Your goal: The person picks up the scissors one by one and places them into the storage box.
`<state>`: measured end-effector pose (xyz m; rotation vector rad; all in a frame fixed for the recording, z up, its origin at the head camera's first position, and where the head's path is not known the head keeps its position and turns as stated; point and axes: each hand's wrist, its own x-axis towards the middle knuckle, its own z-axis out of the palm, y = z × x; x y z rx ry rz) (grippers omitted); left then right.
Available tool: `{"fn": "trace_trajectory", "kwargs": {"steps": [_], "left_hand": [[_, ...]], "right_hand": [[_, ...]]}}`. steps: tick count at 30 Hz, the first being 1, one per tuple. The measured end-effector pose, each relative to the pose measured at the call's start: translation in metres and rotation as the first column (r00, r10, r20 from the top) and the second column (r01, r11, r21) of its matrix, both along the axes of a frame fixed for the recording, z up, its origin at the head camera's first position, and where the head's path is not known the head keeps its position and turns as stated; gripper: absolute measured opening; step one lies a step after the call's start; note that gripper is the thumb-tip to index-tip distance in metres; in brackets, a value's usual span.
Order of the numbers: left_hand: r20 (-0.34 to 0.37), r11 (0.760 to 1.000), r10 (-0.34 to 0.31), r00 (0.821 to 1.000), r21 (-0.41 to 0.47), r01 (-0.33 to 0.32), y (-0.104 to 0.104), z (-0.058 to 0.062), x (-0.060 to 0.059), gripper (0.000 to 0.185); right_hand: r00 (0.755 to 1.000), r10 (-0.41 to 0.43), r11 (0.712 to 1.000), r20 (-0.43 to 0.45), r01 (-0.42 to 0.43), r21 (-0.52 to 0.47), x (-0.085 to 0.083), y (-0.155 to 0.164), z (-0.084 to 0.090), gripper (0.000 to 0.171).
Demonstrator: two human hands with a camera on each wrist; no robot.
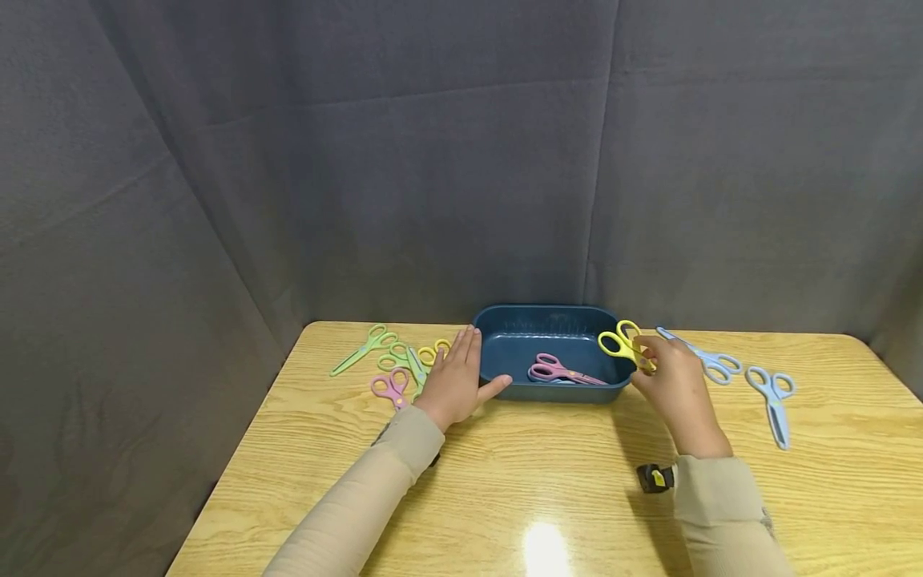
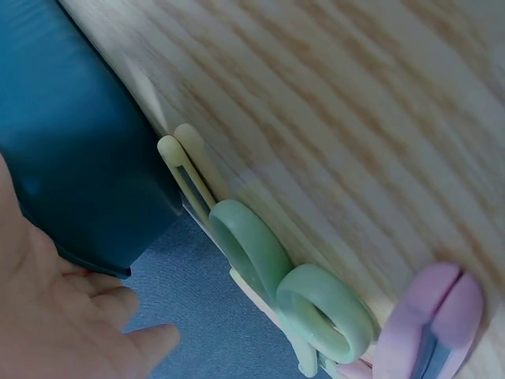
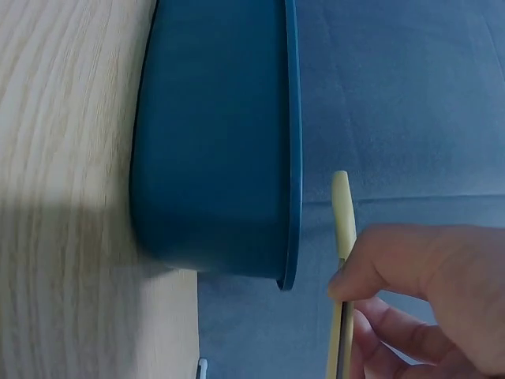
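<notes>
Four scissors at left on the wood table point(image 1: 534, 473): outer green scissors point(image 1: 369, 347), blades toward the lower left; inner green scissors point(image 1: 416, 367), close beside; left pink scissors point(image 1: 392, 390), partly hidden by the left sleeve point(image 1: 375, 481); left yellow scissors point(image 1: 435, 350), partly covered by the left hand point(image 1: 457, 381). Left hand: at the bin's left end, palm down, fingers straight, thumb spread, grasping nothing; firm contact cannot be told. Bin point(image 1: 519, 391): dark blue, oblong, before a grey curtain point(image 1: 447, 176); contents, one pair of pink scissors point(image 1: 558, 372) lying over a blue item, mostly hidden. Held yellow scissors point(image 3: 342, 209): above the rim at the bin's right end, loops toward the bin, pinched between thumb and fingers of the right hand point(image 1: 674, 385). Right of that hand, two on the table: near blue scissors point(image 1: 705, 354), just behind it, loops toward the right; far blue scissors point(image 1: 775, 401), loops away from the person.
</notes>
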<state>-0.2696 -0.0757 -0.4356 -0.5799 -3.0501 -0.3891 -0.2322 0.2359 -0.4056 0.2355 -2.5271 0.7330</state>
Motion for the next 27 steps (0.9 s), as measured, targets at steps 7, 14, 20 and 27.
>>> {"fn": "trace_trajectory", "kwargs": {"steps": [7, 14, 20, 27], "left_hand": [[-0.015, 1.0, -0.001, 1.0, 0.002, 0.001, 0.0, -0.002, -0.001, 0.096], [-0.015, 1.0, 0.002, 1.0, 0.003, -0.002, 0.0, -0.003, -0.001, 0.097], [-0.01, 1.0, 0.002, 1.0, 0.0, -0.002, -0.001, -0.002, 0.0, 0.096], [-0.002, 1.0, 0.005, 1.0, -0.018, -0.005, -0.001, -0.004, -0.002, 0.097]], "right_hand": [[0.997, 0.029, 1.0, 0.071, -0.029, 0.005, -0.009, -0.01, 0.005, 0.045], [0.99, 0.045, 0.999, 0.13, -0.047, 0.018, -0.017, -0.025, 0.006, 0.043], [0.986, 0.043, 0.999, 0.163, -0.047, 0.02, -0.023, -0.035, 0.006, 0.042], [0.985, 0.057, 0.996, 0.165, -0.066, 0.054, -0.032, -0.043, 0.004, 0.042]]}}
